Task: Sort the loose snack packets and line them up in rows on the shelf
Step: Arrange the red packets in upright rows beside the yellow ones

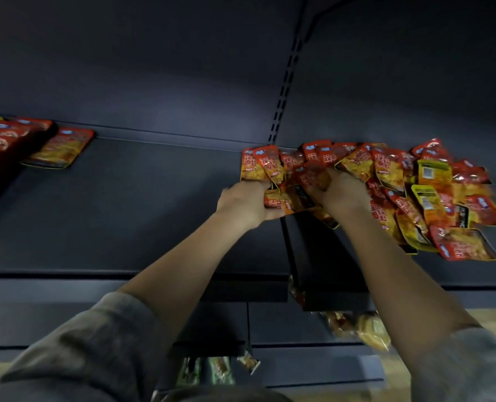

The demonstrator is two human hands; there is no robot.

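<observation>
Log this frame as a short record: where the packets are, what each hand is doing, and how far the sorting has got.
setting: dark shelf, seen from the head camera
loose pile: red-orange snack packets heaped at right, overlapping, some showing yellow backs
sorted packets: group of red packets at far left
left hand: grips a bunch of packets at the pile's left edge
right hand: fingers in the pile, grasping packets
progress: most packets unsorted; middle of shelf bare

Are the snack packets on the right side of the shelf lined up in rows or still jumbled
Jumbled. The packets overlap at mixed angles, some showing yellow backs, while the left hand and right hand grip a few.
</observation>
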